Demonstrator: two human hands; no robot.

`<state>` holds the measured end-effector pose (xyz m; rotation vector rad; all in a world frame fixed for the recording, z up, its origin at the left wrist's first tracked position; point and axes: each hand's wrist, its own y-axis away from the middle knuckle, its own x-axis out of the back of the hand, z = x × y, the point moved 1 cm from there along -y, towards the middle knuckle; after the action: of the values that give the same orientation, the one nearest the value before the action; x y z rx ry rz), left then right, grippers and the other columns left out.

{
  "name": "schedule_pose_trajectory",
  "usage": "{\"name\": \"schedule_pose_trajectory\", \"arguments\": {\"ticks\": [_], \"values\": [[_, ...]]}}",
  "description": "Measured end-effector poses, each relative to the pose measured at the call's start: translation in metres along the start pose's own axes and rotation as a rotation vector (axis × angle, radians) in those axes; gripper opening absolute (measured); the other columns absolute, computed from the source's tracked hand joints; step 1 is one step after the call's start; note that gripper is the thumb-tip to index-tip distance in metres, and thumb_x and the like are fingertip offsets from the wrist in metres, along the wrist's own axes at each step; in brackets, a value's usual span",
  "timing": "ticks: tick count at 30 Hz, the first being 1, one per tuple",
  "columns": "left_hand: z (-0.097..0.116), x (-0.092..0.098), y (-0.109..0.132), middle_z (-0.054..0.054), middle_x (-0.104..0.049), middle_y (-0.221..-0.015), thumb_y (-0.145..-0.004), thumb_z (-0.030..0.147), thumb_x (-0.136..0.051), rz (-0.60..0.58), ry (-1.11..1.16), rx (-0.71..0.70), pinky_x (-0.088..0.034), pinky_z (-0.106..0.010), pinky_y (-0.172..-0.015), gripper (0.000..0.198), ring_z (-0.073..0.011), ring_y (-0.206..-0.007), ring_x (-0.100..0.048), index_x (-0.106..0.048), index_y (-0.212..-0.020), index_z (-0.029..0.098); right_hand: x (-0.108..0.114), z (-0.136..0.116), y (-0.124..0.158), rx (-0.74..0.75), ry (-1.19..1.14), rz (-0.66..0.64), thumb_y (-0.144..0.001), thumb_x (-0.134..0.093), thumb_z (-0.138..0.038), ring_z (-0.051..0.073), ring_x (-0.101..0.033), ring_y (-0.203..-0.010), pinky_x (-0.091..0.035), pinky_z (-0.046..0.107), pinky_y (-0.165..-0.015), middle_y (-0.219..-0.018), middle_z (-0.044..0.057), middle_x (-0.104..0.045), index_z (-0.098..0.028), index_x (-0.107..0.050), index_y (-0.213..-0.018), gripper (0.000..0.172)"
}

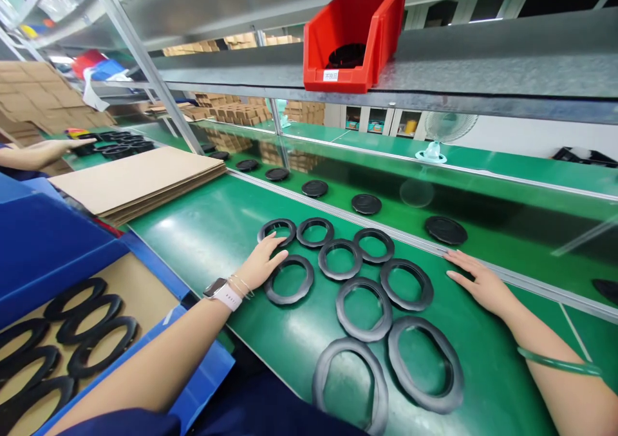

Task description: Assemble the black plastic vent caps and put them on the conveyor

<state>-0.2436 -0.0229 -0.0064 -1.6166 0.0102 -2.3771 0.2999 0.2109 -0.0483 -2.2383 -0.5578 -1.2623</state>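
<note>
Several black rings lie flat on the green work surface (207, 220) in front of me. My left hand (263, 260) is at the far-left ring (277, 222), its fingertips over the near rim and its thumb apart. Just below that thumb lies another black ring (290, 299). My right hand (483, 286) holds nothing; its fingers stretch toward the metal rail (420, 241) at the belt's edge. To its left, on the work surface, is a further black ring (425, 280). Black discs, one of them a round disc (447, 230) near my right fingertips, sit in a row on the green belt.
A blue box (197, 384) at my lower left holds several black rings on cardboard. Stacked cardboard sheets (145, 178) lie beyond it. A red bin (386, 43) stands on the metal shelf (483, 62) overhead. At far left is another person's hand (60, 149).
</note>
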Motion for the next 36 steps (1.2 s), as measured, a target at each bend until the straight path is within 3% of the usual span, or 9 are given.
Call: {"name": "schedule_pose_trajectory", "arguments": {"ticks": [6, 10, 13, 24, 28, 33, 36], "values": [[0.027, -0.003, -0.005, -0.007, -0.050, -0.151, -0.096, 0.058, -0.035, -0.103, 0.041, -0.071, -0.026, -0.045, -0.123, 0.059, -0.0246, -0.146, -0.036, -0.051, -0.141, 0.024, 0.001, -0.003, 0.000, -0.014, -0.019, 0.000, -0.092, -0.048, -0.064, 0.031, -0.035, -0.143, -0.029, 0.056, -0.120, -0.145, 0.003, -0.051, -0.026, -0.060, -0.136, 0.059], [0.046, -0.003, -0.002, -0.005, -0.054, -0.148, -0.096, 0.058, -0.040, -0.171, 0.048, -0.092, -0.006, -0.062, -0.122, 0.053, -0.0279, -0.142, -0.042, -0.051, -0.140, 0.031, 0.002, -0.005, 0.000, -0.015, -0.020, 0.011, -0.092, -0.048, -0.063, 0.032, -0.036, -0.142, -0.029, 0.055, -0.120, -0.145, 0.003, -0.051, -0.025, -0.061, -0.135, 0.059], [0.057, -0.002, 0.000, -0.005, -0.056, -0.146, -0.096, 0.057, -0.043, -0.222, 0.066, -0.131, 0.000, -0.061, -0.122, 0.052, -0.0267, -0.138, -0.047, -0.051, -0.140, 0.032, 0.003, -0.005, 0.001, -0.014, -0.019, 0.008, -0.093, -0.048, -0.062, 0.031, -0.035, -0.143, -0.029, 0.055, -0.120, -0.145, 0.003, -0.051, -0.026, -0.060, -0.135, 0.057], [0.077, -0.005, 0.006, -0.008, -0.048, -0.153, -0.094, 0.057, -0.051, -0.297, 0.085, -0.251, -0.002, -0.058, -0.124, 0.061, -0.0276, -0.143, -0.041, -0.041, -0.148, 0.032, 0.005, -0.010, 0.000, 0.003, -0.025, 0.013, -0.094, -0.050, -0.058, 0.032, -0.037, -0.142, -0.030, 0.055, -0.120, -0.145, 0.003, -0.051, -0.027, -0.060, -0.136, 0.053], [0.079, -0.004, 0.016, -0.011, -0.045, -0.154, -0.094, 0.053, -0.054, -0.287, 0.067, -0.358, -0.012, -0.059, -0.123, 0.065, -0.0301, -0.145, -0.038, -0.039, -0.150, 0.026, 0.005, -0.009, -0.001, 0.027, -0.026, 0.030, -0.095, -0.053, -0.056, 0.032, -0.038, -0.141, -0.030, 0.056, -0.119, -0.144, 0.005, -0.053, -0.026, -0.061, -0.136, 0.051], [0.084, -0.003, 0.029, -0.011, -0.037, -0.159, -0.094, 0.050, -0.054, -0.317, 0.099, -0.413, -0.030, -0.051, -0.120, 0.067, -0.0291, -0.147, -0.034, -0.031, -0.153, 0.026, 0.006, -0.008, -0.001, 0.057, -0.034, 0.058, -0.095, -0.058, -0.049, 0.031, -0.040, -0.140, -0.031, 0.055, -0.119, -0.143, 0.003, -0.054, -0.030, -0.060, -0.137, 0.046], [0.095, 0.000, 0.040, -0.011, -0.038, -0.159, -0.095, 0.049, -0.054, -0.326, 0.047, -0.472, -0.019, -0.061, -0.121, 0.069, -0.0321, -0.148, -0.030, -0.026, -0.154, 0.029, 0.006, -0.009, -0.001, 0.059, -0.040, 0.067, -0.095, -0.061, -0.046, 0.031, -0.040, -0.140, -0.031, 0.055, -0.119, -0.143, 0.003, -0.053, -0.030, -0.059, -0.138, 0.046]]}}
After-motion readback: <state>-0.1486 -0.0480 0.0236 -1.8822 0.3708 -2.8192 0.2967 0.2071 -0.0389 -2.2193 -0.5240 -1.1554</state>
